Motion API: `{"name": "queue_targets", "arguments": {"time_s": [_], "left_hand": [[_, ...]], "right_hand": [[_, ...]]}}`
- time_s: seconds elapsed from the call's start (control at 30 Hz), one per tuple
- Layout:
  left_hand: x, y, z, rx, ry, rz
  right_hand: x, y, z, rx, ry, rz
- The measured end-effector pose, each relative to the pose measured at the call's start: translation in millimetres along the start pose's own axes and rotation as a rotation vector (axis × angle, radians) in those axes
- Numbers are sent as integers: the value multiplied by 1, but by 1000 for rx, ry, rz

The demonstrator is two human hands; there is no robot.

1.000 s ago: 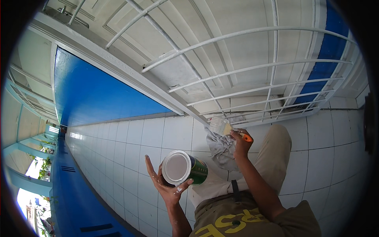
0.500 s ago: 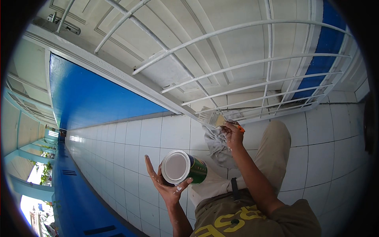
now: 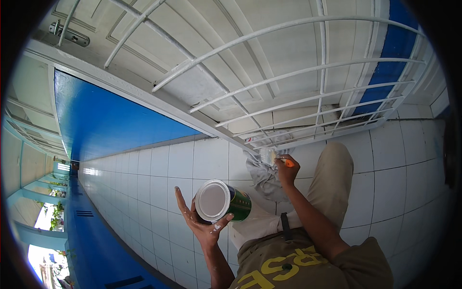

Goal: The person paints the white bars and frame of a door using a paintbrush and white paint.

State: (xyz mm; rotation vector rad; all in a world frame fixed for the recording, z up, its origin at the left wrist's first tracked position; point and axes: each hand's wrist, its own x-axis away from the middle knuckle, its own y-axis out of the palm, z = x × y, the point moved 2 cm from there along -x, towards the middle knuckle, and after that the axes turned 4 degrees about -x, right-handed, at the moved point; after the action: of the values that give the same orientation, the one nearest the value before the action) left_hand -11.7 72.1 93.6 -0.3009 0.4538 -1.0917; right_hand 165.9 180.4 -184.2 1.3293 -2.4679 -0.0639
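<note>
My left hand (image 3: 208,232), with pale paint smears on its fingers, cradles a green paint can (image 3: 240,204). The can is tilted so that its round mouth with a whitish surface inside shows; the index finger sticks out to the left. In my right hand (image 3: 287,172) is a paintbrush (image 3: 267,155) with an orange handle, bristles pointing left. The brush is by the lower corner of a white metal grille gate (image 3: 308,139); whether the bristles touch it I cannot tell. Beneath the brush a crumpled grey rag (image 3: 264,179) lies on the floor.
Behind the bars stands a white panelled door (image 3: 269,45) with a metal handle (image 3: 70,34). A blue wall panel (image 3: 115,120) runs off to the left above white floor tiles (image 3: 183,161). My bent knee (image 3: 334,161) is close to the gate. A dark object (image 3: 450,149) is at the far right.
My right hand has drawn the brush a little right and back, away from the gate's corner. My left hand still holds the can in much the same place. The view has shifted slightly.
</note>
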Motion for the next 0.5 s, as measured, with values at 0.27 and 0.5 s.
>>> {"name": "queue_targets", "arguments": {"time_s": [0.27,0.5], "left_hand": [[6,0,-2,-7,-9,-13],[6,-9,-7,-56,-7,-8]], "right_hand": [[-18,39,77,-704,560,17],[-25,31,86,-1000,712,1]]}}
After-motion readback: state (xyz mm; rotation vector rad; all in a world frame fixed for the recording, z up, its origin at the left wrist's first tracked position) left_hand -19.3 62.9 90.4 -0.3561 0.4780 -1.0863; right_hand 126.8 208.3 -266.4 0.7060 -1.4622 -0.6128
